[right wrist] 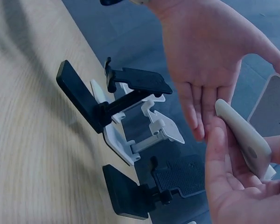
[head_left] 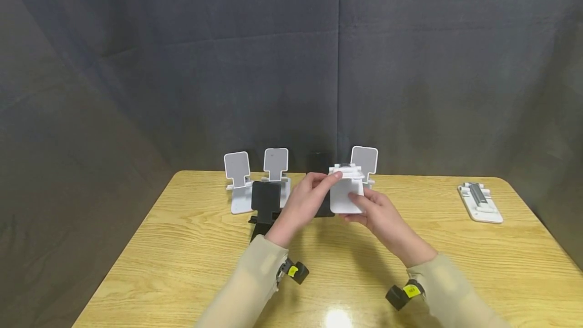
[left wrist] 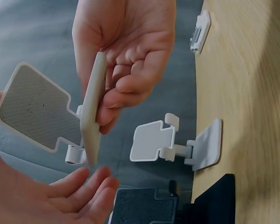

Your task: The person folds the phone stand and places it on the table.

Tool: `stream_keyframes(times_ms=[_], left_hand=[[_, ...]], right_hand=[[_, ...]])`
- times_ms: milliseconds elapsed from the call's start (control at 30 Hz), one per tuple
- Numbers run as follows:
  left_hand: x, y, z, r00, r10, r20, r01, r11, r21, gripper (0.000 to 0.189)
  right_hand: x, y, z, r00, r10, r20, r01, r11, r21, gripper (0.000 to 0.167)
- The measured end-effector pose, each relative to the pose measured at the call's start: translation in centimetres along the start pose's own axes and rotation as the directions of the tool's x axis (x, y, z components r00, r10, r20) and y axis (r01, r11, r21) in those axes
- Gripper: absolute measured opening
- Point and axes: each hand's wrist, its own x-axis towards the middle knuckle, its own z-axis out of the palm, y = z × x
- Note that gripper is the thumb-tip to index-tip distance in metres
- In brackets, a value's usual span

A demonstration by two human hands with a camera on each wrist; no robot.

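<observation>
A white folding phone stand [head_left: 341,197] is held up over the table, its grey-padded plate [left wrist: 35,107] swung out from the base. My right hand [head_left: 382,215] grips the base, thumb on one face and fingers behind. My left hand [head_left: 300,204] has its thumb at the stand's plate, while its other fingers [right wrist: 207,100] extend fairly straight beside the base. Behind the held stand, an unfolded white stand [head_left: 365,158] is partly hidden. A black stand [head_left: 266,197] rises near my left wrist, and another black stand [head_left: 325,209] shows between my hands.
Two more unfolded white stands, one at the far left [head_left: 237,168] and one beside it [head_left: 276,162], stand toward the table's back edge. A folded white stand [head_left: 480,202] lies at the right of the wooden table [head_left: 182,267]. Dark cloth [head_left: 273,65] hangs behind.
</observation>
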Motion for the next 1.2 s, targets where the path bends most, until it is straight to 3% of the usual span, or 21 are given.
stream_keyframes(times_ms=[200, 400, 633, 867, 1200], left_hand=[[-0.1, -0.3, 0.1, 0.995, 0.004, 0.098, 0.001, 0.998, -0.055, 0.072], [-0.1, -0.5, 0.3, 0.989, 0.008, 0.149, 0.016, 0.987, -0.159, 0.064], [-0.2, -0.8, 0.4, 0.986, 0.022, 0.165, 0.003, 0.989, -0.15, 0.063], [-0.2, -1.1, 0.5, 0.984, 0.04, 0.175, -0.01, 0.986, -0.167, 0.062], [-0.1, -1.2, 0.5, 0.985, 0.054, 0.163, -0.029, 0.988, -0.152, 0.061]], right_hand=[[0.1, -0.3, -0.3, 1.0, 0.006, 0.002, -0.006, 1.0, -0.013, 0.045], [-0.1, -0.6, -0.4, 0.999, 0.039, 0.006, -0.04, 0.989, 0.14, 0.051], [-0.1, -0.9, -0.5, 0.998, 0.06, 0.034, -0.064, 0.989, 0.13, 0.076], [-0.1, -1.4, -0.5, 0.995, 0.091, 0.035, -0.095, 0.99, 0.108, 0.064], [0.1, -1.9, -0.9, 0.99, 0.138, 0.033, -0.14, 0.988, 0.059, 0.06]])
